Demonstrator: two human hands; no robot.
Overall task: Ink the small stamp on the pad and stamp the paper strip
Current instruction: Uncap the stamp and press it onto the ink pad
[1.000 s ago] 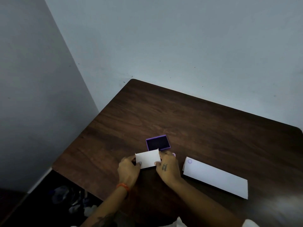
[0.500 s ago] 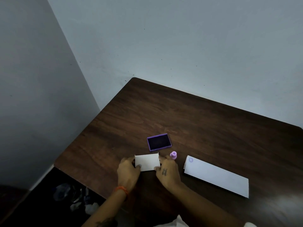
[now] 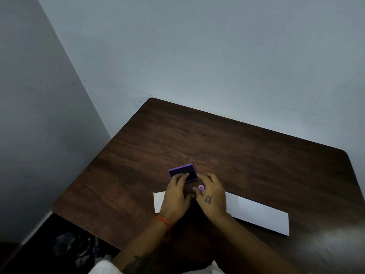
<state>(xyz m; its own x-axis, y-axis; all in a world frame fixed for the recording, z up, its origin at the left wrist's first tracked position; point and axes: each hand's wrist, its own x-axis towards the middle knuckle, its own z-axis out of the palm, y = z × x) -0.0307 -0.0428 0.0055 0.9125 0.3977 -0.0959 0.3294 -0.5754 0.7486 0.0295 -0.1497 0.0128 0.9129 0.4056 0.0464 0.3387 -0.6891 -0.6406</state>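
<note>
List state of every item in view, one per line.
ink pad: open, flat on table, left fingertips over it
small stamp: at right hand's fingers, grip unclear
paper strip: flat, near end under right hand
small paper: flat, partly under left hand
left hand: open
right hand: curled

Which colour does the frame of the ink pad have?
Purple, around a dark pad; the ink pad shows in the head view.

The far half of the dark wooden table lay bare and open to a reach. Near the front edge, both hands crowded the purple ink pad and pink stamp, with white paper flat on either side, blocking little.
</note>
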